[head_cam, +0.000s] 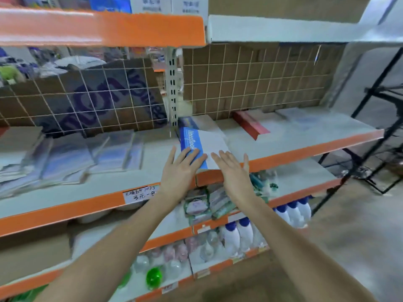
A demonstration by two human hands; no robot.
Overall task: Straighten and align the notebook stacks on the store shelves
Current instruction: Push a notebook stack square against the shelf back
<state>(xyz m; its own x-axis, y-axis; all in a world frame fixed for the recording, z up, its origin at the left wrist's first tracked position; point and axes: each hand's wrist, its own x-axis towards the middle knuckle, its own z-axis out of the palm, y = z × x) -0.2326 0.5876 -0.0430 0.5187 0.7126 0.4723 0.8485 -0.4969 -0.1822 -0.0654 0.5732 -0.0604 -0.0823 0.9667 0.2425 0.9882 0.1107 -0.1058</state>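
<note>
Fingers straight and fanned on both sides, nothing gripped: the left hand lies flat with its fingertips on the blue spine strip of the blue-and-white notebook stack, thumb spread off to the left over the bare shelf board, while the right hand rests palm-down on the white cover near the stack's front corner, little finger reaching past the cover's right side. That stack sits on the grey shelf board with the orange front lip, right beside the perforated cream upright post, and its near end comes right up to the orange lip under the two hands. It lies slightly askew to the shelf front. Behind it, another blue-edged notebook lies against the post's foot. To the right there is bare board, then a red angled cardboard strip lying well apart, and beyond that a pale, blurred flat stack near the wire grid backing. On the left bay, clear-wrapped notebook packs lie fanned and overlapping, too blurred to read. Below, a handwritten white price label sits on the orange lip, and white bottles with blue caps line a lower shelf.
</note>
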